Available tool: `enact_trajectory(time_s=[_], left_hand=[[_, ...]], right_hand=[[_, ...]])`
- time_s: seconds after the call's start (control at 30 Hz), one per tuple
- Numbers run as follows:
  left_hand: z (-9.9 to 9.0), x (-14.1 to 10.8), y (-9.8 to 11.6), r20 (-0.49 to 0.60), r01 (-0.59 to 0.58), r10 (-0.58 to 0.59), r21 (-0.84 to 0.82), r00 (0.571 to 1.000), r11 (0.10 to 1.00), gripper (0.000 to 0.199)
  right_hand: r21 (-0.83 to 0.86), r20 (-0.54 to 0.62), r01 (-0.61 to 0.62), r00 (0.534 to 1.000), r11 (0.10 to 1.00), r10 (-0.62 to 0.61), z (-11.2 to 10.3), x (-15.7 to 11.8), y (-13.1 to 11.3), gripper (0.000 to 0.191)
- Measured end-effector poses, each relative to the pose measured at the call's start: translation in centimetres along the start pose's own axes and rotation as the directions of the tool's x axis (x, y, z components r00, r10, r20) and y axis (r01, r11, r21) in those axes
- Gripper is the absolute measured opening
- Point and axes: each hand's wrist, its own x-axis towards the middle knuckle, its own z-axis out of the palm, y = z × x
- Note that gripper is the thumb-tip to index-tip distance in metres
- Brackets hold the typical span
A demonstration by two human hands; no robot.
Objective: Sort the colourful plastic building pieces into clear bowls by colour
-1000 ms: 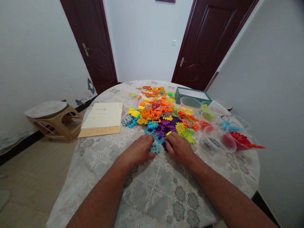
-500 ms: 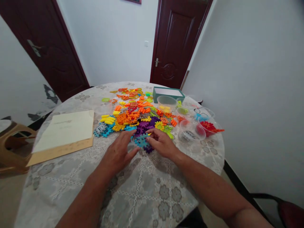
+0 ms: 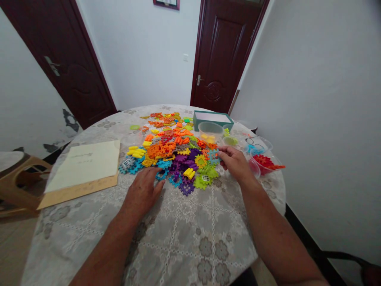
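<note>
A heap of colourful interlocking plastic gear blocks (image 3: 175,153) covers the middle of the round table. My right hand (image 3: 235,162) is at the heap's right edge, its fingertips pinching a blue square gear block (image 3: 213,157). My left hand (image 3: 142,192) rests flat on the tablecloth (image 3: 190,234) with its fingers apart, holding nothing. Its fingertips are close to a blue gear ring (image 3: 161,175) at the heap's near edge. A purple gear block (image 3: 186,188) lies between my hands, and a yellow peg piece (image 3: 189,172) sits on the heap.
Clear plastic bowls (image 3: 210,131) with sorted pieces and a teal box (image 3: 212,120) stand beyond my right hand. A cream sheet of paper (image 3: 85,166) lies on a brown envelope (image 3: 77,194) at left. A wooden stool (image 3: 20,184) stands beyond the table's left edge.
The blue square block has gone from between my hands to the heap's right edge, in my right hand. My left hand has drawn back, and my view has turned left since the oldest frame.
</note>
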Motion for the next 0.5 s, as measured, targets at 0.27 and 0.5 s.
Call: enact_trajectory(time_s=[0.27,0.5], left_hand=[[-0.1,0.0,0.1,0.039,0.019,-0.019,-0.006,0.999,1.000,0.031],[-0.1,-0.1,0.4,0.071,0.043,-0.041,-0.019,0.997,0.999,0.034]], right_hand=[[-0.034,0.019,0.007,1.000,0.999,-0.006,0.1,-0.1,0.1,0.039],[-0.414,-0.082,0.262,0.943,0.872,-0.323,0.8,-1.4,-0.1,0.034]])
